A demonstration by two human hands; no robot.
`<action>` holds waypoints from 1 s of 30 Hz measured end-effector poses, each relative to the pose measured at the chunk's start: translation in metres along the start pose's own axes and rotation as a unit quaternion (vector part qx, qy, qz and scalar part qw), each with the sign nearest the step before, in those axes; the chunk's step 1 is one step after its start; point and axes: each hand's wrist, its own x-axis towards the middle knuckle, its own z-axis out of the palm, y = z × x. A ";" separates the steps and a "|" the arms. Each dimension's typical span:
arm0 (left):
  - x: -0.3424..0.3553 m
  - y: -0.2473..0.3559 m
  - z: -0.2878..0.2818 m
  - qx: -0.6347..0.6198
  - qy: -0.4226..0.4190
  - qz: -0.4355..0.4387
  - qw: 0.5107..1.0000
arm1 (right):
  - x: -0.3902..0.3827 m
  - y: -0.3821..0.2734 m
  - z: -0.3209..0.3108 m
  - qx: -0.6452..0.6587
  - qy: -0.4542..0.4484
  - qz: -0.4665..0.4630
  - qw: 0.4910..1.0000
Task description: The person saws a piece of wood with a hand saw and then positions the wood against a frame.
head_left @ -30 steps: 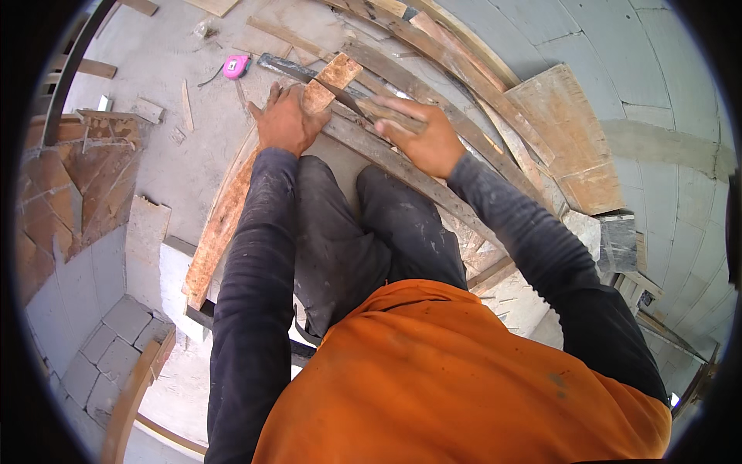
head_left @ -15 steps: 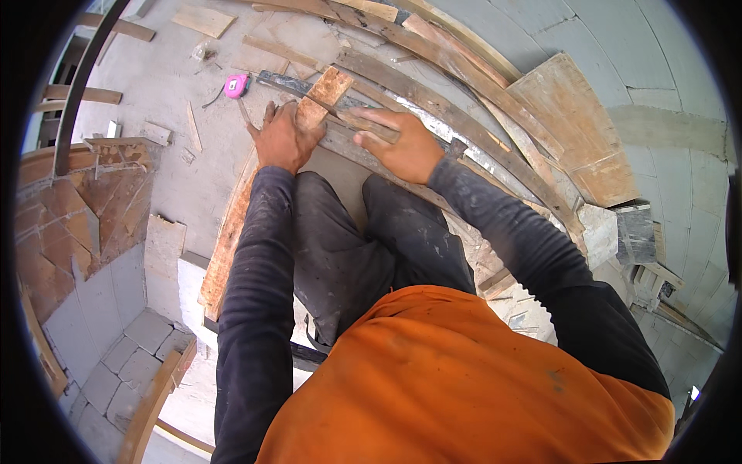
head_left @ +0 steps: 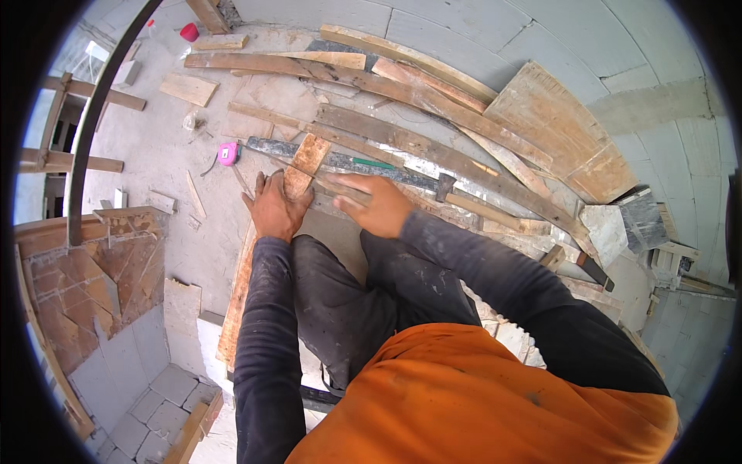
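My left hand point(head_left: 276, 207) presses down on a short reddish-brown wooden board point(head_left: 309, 155), fingers on one side and thumb by the other. My right hand point(head_left: 377, 205) grips the wooden handle of a handsaw point(head_left: 338, 185). Its thin dark blade is seen nearly edge-on and crosses the board just beyond my left fingers. A longer rough board point(head_left: 236, 325) runs beside my left forearm; my hand hides whether it joins the short one. A pink tape measure point(head_left: 228, 154) lies on the floor left of the saw.
Beyond my hands lie several long planks point(head_left: 402, 93), a dark bar point(head_left: 355, 161) with a green pencil-like stick point(head_left: 372, 163), and a hammer or hatchet point(head_left: 446, 187). A plywood sheet point(head_left: 560, 131) leans by the grey block wall point(head_left: 479, 31). Left, a dark curved bar point(head_left: 89, 116) stands.
The view has tilted toward the far wall. My right hand has come closer to my left, pushing the saw leftward across the board. The left hand keeps its hold.
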 end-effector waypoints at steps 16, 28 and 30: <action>0.003 -0.004 0.001 -0.026 0.008 -0.004 1.000 | -0.018 0.022 -0.002 -0.012 -0.003 0.069 0.998; 0.000 -0.014 0.005 -0.007 0.004 -0.014 1.000 | -0.096 0.000 -0.186 0.053 0.044 0.078 0.995; 0.006 -0.013 0.002 0.005 -0.041 -0.014 0.999 | -0.112 0.010 -0.194 0.192 0.061 0.137 0.970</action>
